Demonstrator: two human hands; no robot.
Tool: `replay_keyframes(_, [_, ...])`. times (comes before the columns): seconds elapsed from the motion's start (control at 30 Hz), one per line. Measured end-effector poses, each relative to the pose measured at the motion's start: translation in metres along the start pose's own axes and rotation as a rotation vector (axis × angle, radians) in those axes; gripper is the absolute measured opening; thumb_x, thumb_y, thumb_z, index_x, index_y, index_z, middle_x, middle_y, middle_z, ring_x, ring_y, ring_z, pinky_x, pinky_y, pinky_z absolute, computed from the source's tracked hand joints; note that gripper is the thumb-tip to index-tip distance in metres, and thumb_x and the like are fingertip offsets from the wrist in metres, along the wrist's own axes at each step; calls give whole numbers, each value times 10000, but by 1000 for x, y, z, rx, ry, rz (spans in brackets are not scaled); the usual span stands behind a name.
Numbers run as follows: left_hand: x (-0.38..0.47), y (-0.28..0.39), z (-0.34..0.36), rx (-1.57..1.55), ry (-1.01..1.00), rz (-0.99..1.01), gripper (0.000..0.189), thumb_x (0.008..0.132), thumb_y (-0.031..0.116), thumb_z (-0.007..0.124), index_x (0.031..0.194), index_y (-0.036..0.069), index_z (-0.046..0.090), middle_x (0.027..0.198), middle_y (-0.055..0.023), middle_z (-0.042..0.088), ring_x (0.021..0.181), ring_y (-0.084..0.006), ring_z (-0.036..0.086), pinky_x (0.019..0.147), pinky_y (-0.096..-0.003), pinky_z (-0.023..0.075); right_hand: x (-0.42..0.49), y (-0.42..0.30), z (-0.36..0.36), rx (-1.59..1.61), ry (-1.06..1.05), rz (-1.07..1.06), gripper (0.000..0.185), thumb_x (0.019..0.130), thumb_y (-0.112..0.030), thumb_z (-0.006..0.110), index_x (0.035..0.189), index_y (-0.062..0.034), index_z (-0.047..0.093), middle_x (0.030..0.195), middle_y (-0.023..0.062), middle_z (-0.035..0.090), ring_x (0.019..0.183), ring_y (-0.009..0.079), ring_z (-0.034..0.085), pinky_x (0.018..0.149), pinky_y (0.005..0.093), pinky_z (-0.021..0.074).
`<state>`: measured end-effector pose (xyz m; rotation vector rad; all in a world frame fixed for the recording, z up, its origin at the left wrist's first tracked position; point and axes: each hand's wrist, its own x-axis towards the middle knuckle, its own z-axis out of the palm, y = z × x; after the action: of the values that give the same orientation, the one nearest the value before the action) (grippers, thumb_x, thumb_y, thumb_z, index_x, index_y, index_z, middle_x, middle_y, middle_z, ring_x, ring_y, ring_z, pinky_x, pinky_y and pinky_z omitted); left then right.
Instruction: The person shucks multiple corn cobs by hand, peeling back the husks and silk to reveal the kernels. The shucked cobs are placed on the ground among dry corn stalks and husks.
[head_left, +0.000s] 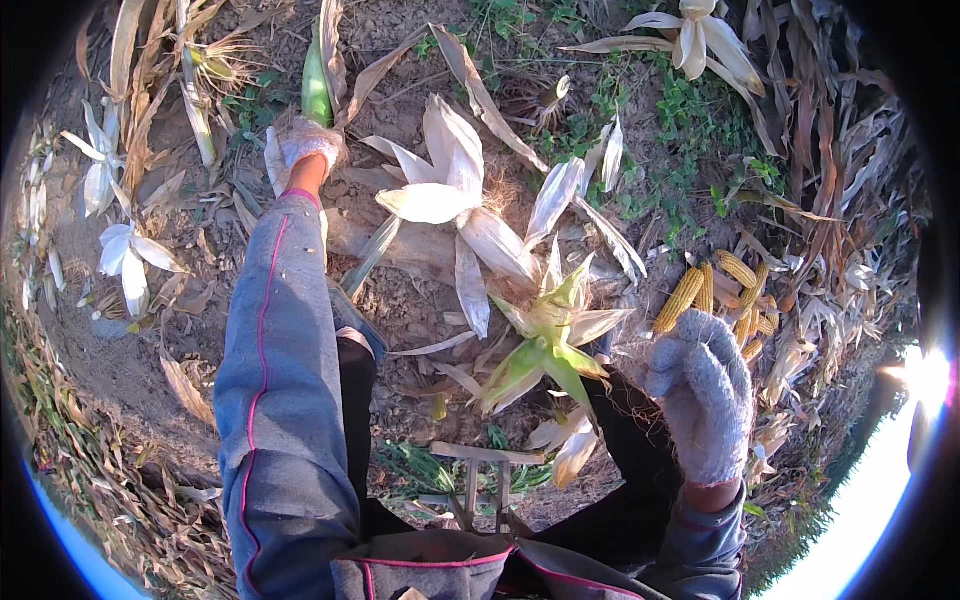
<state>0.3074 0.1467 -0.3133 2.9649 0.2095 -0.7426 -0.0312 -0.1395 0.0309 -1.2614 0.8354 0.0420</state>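
Observation:
My left hand (309, 144), in a pale knitted glove, reaches far forward to the lower end of a green-husked ear of corn (316, 86). Its fingers are blurred and partly hidden, so their grip is unclear. Held back at the right, my right hand (701, 401) wears a grey knitted glove with its fingers curled; the inside of the palm is hidden. Just beyond it, several bare yellow corn cobs (679, 300) lie in a heap. Between my arms, an opened green-and-white husk (551, 337) spreads out, and a dry pale husk (457, 180) lies farther ahead.
Cut stalk stubs (555, 91) stick up from the soil. Dry corn stalks and leaves (814, 97) are piled along the right. More empty husks (133, 255) are scattered at left, and low green weeds (682, 142) grow ahead. A small wooden frame (487, 454) is between my legs.

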Motion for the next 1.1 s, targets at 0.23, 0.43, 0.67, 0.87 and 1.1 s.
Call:
replay_keyframes(0.23, [-23,1,53,-231,-78,-71,614,777,481,662,1210,46,633,1275,-225,588,1196,-368,565,984,-423,469,-4,2,4,-139,-27,71,279,936,-107,545,1176,33,543,960,132,655,827,187,613,796,325,505])
replay_keyframes(0.43, [-62,-22,102,-817,-450,-223,632,775,504,673,1100,-36,646,971,-192,690,849,-277,680,724,-394,539,-12,-2,11,-233,-149,32,248,950,-63,537,1177,37,545,977,107,649,856,153,614,789,293,508])
replay_keyframes(0.67, [-224,19,57,-1333,-665,-210,234,809,319,725,942,156,623,736,4,575,484,-126,489,387,-252,352,-13,17,-7,-601,-270,-287,285,928,-142,596,1183,-19,565,983,114,660,861,182,649,770,318,516])
replay_keyframes(0.87, [-348,35,31,-1818,-1067,-301,206,896,320,626,930,120,592,659,-25,518,437,-127,430,346,-226,302,0,35,-18,-1381,-196,-583,369,839,-211,604,1193,-105,591,1037,163,663,924,344,662,808,457,519])
replay_keyframes(1.1, [-478,24,-60,-1596,-1238,-32,316,941,311,557,1099,45,624,782,-71,627,518,-138,530,436,-246,447,-15,55,-24,-1568,-254,-1095,542,791,-95,609,1316,-193,518,1321,80,512,1244,287,495,922,429,482])
